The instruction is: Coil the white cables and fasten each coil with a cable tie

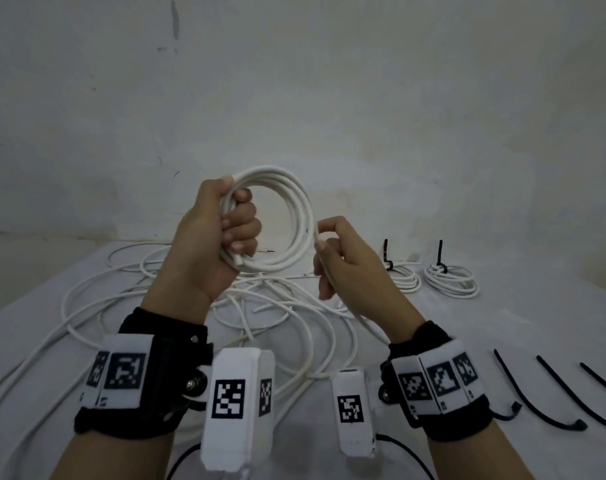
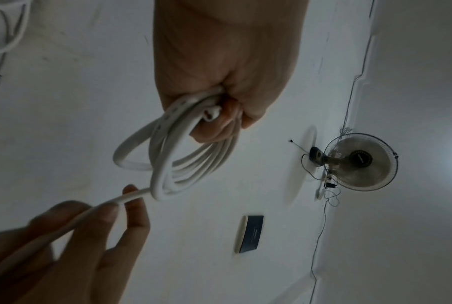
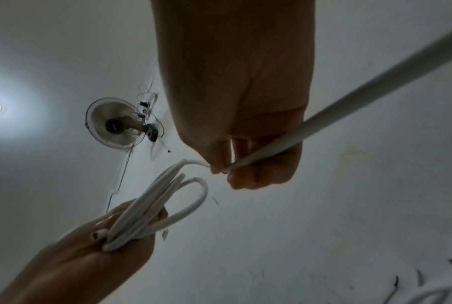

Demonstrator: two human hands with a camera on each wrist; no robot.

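Winding in progress: coil (image 1: 277,220) gripped in fist of left hand (image 1: 218,237) above table (image 1: 502,327), free cable (image 1: 360,320) pinched by curled fingers of right hand (image 1: 343,261); next, probably another loop, then cable tie (image 1: 558,393).

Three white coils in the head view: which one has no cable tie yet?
The coil in the left hand, held up. The two coils lying far right on the table each carry a black tie.
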